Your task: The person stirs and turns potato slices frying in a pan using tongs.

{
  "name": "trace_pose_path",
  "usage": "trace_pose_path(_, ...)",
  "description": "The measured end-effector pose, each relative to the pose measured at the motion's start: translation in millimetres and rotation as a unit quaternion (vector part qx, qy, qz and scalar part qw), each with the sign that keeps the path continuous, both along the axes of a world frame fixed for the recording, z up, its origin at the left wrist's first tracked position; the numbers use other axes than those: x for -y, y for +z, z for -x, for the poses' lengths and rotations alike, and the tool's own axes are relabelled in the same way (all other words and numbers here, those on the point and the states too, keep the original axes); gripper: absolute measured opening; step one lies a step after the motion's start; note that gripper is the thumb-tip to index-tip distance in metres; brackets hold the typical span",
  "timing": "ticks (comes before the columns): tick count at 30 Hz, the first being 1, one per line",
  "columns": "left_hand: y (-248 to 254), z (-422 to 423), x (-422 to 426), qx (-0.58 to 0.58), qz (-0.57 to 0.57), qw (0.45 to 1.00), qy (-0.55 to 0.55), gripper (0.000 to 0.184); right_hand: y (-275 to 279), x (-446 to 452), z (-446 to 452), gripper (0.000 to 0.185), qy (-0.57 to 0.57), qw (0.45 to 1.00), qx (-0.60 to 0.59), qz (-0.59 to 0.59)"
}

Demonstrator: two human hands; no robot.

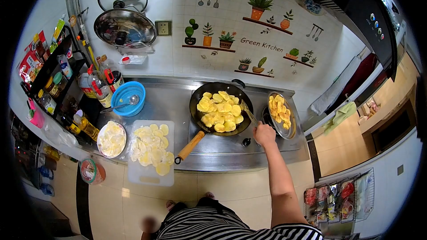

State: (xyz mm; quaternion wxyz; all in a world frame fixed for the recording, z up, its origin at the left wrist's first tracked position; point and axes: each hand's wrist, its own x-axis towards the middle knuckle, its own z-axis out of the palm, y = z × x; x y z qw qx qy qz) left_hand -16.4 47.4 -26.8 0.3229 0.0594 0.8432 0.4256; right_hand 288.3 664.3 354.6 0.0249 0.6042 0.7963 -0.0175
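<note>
My right hand (pixel 265 134) is closed around the handle of a metal slotted spatula (pixel 251 114), whose head reaches over the right rim of a dark wok (pixel 194 114). Inside the wok lie many yellow potato slices (pixel 221 111), some overlapping. The wok's wooden handle (pixel 192 145) points toward me, untouched. Just right of my right hand, an oval metal plate (pixel 291 130) holds browned slices (pixel 279 110). My left hand (pixel 149 225) hangs low beside my body, away from the counter; it is blurred and its fingers do not show clearly.
A white cutting board (pixel 151 179) bears pale coated slices, with more on a white plate (pixel 121 152) beside it. Behind stand a blue basket (pixel 129 91) with a ladle and several bottles (pixel 101 90). A black rack (pixel 62 62) is at left. Pot lids (pixel 106 29) hang on the wall.
</note>
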Motion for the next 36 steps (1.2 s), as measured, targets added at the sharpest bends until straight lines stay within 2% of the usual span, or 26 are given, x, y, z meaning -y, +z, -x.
trace_pose_path(1,4.0,-2.1,-6.0,-0.030,0.008,0.999,-0.006,0.023,-1.4,-2.3,-2.6,0.036,-0.006,1.000,-0.003,-0.003)
trace_pose_path(3,1.7,-0.7,-5.2,-0.003,0.015,1.000,0.006,0.023,-1.9,-4.0,-6.4,0.035,-0.011,1.000,-0.007,-0.007)
trace_pose_path(6,-2.9,-1.5,-4.3,-0.034,-0.010,0.998,-0.060,0.022,-1.7,-3.9,-11.2,0.037,-0.013,1.000,-0.017,-0.007)
trace_pose_path(9,-3.9,-3.9,-4.5,-0.048,0.015,0.999,-0.014,0.022,3.5,-0.9,-17.0,0.038,-0.020,0.998,-0.059,-0.003)
trace_pose_path(12,-0.4,-0.6,-0.3,-0.034,-0.030,0.995,-0.094,0.022,16.1,5.5,-31.2,0.034,-0.061,0.989,-0.131,-0.038)
trace_pose_path(15,2.8,-3.9,-1.7,0.007,-0.015,1.000,-0.001,0.023,15.2,6.6,-62.1,0.032,-0.095,0.983,-0.138,-0.077)
trace_pose_path(16,3.1,-3.5,3.4,-0.117,0.015,0.983,-0.140,0.023,16.9,8.4,-72.1,0.032,-0.096,0.983,-0.137,-0.078)
trace_pose_path(17,2.2,-2.7,6.0,-0.238,0.044,0.931,-0.274,0.024,18.6,10.8,-82.5,0.031,-0.128,0.979,-0.135,-0.084)
trace_pose_path(18,1.8,-6.2,1.9,-0.238,0.043,0.930,-0.276,0.024,20.0,12.9,-92.1,0.031,-0.160,0.974,-0.133,-0.091)
trace_pose_path(19,-2.4,-12.3,-2.5,-0.199,0.003,0.966,-0.167,0.023,18.4,12.8,-102.6,0.031,-0.163,0.973,-0.132,-0.093)
trace_pose_path(21,-2.4,-13.8,-6.4,-0.155,-0.037,0.986,-0.057,0.023,14.5,11.7,-118.2,0.032,-0.203,0.969,-0.119,-0.074)
trace_pose_path(24,2.3,-5.5,-2.7,-0.194,-0.045,0.963,-0.183,0.019,17.5,15.9,-123.8,0.033,-0.228,0.962,-0.123,-0.087)
trace_pose_path(25,-0.2,-3.1,-5.7,-0.124,-0.064,0.983,-0.115,0.017,17.7,16.8,-125.0,0.034,-0.240,0.956,-0.136,-0.097)
trace_pose_path(27,-1.8,4.4,-8.4,-0.054,-0.080,0.994,-0.048,0.018,19.8,21.1,-122.6,0.035,-0.245,0.954,-0.140,-0.101)
trace_pose_path(30,3.3,13.7,-13.5,-0.042,-0.015,0.995,-0.093,0.027,31.9,33.0,-111.2,0.035,-0.234,0.954,-0.163,-0.089)
trace_pose_path(31,0.4,15.7,-11.6,-0.333,0.033,0.906,-0.260,0.032,34.0,36.1,-105.4,0.035,-0.218,0.956,-0.183,-0.071)
trace_pose_path(32,-2.6,16.2,-9.4,-0.454,0.059,0.820,-0.344,0.035,29.9,38.3,-100.9,0.035,-0.216,0.957,-0.183,-0.070)
trace_pose_path(33,-2.6,16.1,-8.7,-0.581,0.079,0.708,-0.394,0.037,23.5,41.2,-97.5,0.036,-0.160,0.963,-0.203,-0.076)
trace_pose_path(34,-0.1,16.8,-13.2,-0.498,0.087,0.778,-0.371,0.040,19.5,43.5,-92.6,0.038,-0.103,0.966,-0.223,-0.083)
trace_pose_path(35,1.2,16.8,-13.7,-0.410,0.094,0.840,-0.344,0.044,19.7,45.5,-84.8,0.038,-0.102,0.966,-0.223,-0.082)
trace_pose_path(36,3.2,16.2,-11.8,-0.409,0.096,0.840,-0.343,0.044,21.6,47.7,-74.9,0.039,-0.057,0.971,-0.229,-0.036)
